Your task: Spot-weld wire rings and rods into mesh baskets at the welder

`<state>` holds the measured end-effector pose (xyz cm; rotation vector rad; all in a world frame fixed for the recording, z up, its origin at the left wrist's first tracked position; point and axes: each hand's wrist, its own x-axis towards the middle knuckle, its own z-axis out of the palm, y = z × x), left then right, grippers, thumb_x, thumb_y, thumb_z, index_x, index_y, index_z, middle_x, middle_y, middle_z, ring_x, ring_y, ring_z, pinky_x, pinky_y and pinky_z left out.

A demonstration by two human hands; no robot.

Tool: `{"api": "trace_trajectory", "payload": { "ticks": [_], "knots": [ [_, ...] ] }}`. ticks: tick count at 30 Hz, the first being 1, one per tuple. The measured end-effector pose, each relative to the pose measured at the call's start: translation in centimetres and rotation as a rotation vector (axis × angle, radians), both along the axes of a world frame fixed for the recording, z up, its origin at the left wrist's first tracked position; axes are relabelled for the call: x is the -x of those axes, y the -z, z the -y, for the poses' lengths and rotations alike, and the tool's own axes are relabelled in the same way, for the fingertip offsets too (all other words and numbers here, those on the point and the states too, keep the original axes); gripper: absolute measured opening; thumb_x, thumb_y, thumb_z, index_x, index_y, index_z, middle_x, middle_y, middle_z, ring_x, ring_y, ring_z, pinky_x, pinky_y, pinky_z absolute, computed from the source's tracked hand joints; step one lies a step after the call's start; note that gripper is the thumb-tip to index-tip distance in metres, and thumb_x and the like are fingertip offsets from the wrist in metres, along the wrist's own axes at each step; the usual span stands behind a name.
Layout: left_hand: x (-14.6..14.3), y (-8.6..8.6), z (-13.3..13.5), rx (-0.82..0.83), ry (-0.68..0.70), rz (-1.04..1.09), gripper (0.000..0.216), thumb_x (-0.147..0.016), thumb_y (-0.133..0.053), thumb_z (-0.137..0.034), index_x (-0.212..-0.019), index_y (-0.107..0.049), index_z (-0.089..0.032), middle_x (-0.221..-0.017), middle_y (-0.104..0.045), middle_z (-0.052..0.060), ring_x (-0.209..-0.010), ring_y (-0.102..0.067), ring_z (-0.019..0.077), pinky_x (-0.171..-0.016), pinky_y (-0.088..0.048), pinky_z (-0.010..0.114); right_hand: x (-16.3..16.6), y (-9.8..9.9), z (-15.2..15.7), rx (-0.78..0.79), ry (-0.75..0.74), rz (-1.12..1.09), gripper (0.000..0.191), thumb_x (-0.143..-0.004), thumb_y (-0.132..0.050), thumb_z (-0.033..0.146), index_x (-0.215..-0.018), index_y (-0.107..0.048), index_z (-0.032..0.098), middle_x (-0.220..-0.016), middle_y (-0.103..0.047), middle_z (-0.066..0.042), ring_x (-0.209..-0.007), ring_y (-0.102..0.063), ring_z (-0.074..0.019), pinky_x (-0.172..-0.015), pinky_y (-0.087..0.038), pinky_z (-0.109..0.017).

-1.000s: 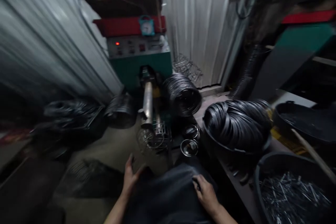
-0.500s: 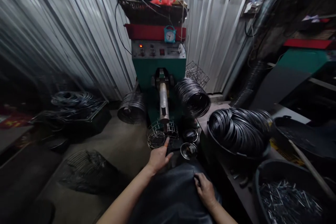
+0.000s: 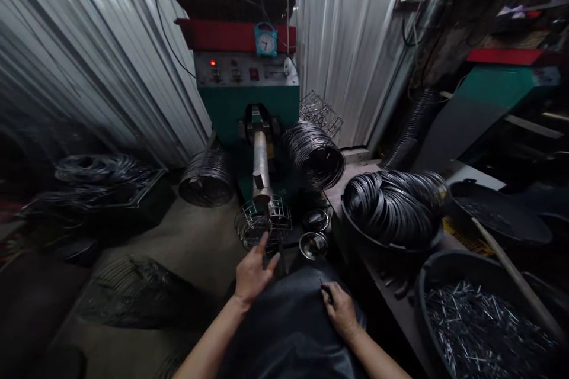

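Note:
My left hand (image 3: 251, 272) reaches forward with fingers apart, its fingertips just below a small wire cage (image 3: 262, 224) mounted at the end of a steel shaft (image 3: 259, 160). The shaft sticks out of a green machine (image 3: 249, 98) with a control panel and a small blue clock (image 3: 266, 40). My right hand (image 3: 338, 310) rests on a dark cloth over my lap (image 3: 288, 325), pinching a thin dark pin-like piece between the fingers.
A black tub of dark wire rings (image 3: 393, 207) stands at right, and a tub of short metal pins (image 3: 480, 320) at lower right. Wire coils (image 3: 315, 154) flank the machine. Two small metal bowls (image 3: 313, 243) sit by the cage. Corrugated wall at left.
My left hand moved from the lap forward toward the wire cage. The view steadied and shifted slightly. My right hand stayed on the cloth.

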<state>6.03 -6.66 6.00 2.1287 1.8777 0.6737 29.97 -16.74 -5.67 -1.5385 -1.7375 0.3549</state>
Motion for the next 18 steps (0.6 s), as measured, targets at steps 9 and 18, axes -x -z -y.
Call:
{"api": "trace_trajectory", "payload": {
  "ticks": [9,18],
  "knots": [
    [6.6,1.1,-4.3,-0.078,-0.286,0.452,0.098,-0.060,-0.070,-0.057,-0.139,-0.029,-0.014,-0.140,-0.031,0.018,-0.130,-0.032,0.0353,-0.109,-0.026,0.049,2.6,-6.1,-4.8,0.195,-0.018,-0.296,0.019,-0.080,-0.053,0.026,-0.087,-0.070,0.021,-0.087,-0.072,-0.007,-0.082,-0.066,-0.0220,-0.075,-0.050,-0.032],
    [7.5,3.1,-6.9,0.212,-0.138,0.812,0.109,-0.056,-0.079,-0.039,-0.143,-0.016,-0.017,-0.144,-0.031,0.019,-0.134,-0.029,0.0304,-0.109,-0.028,0.045,11.7,-12.1,-15.0,0.459,0.028,-0.401,0.012,-0.071,-0.062,0.014,-0.072,-0.072,0.019,-0.076,-0.072,-0.003,-0.077,-0.066,-0.0191,-0.069,-0.046,-0.026]
  ]
}}
